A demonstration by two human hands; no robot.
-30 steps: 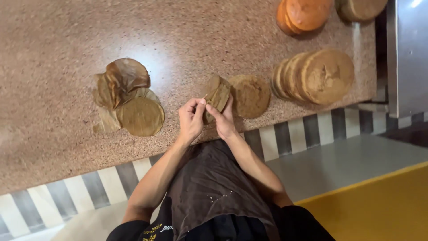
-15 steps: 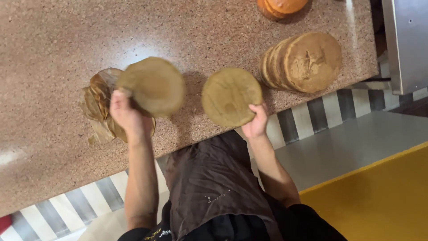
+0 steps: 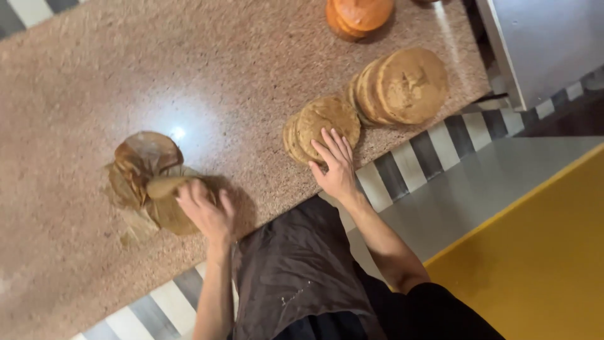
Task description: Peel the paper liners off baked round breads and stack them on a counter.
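On the speckled bench (image 3: 189, 75), my left hand (image 3: 207, 211) grasping a thin brown sheet (image 3: 165, 187) at the crumpled sheet pile (image 3: 141, 170), my right hand (image 3: 333, 165) released, flat on a small stack of round discs (image 3: 327, 119), bigger stack (image 3: 402, 85) just beside.

On the counter (image 3: 82, 82), the paper heap (image 3: 141, 173) lies left of two flatbread stacks (image 3: 327, 123).

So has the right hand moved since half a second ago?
Yes. The right hand was holding a disc up; now it rests on the small stack, nearer the big stack.
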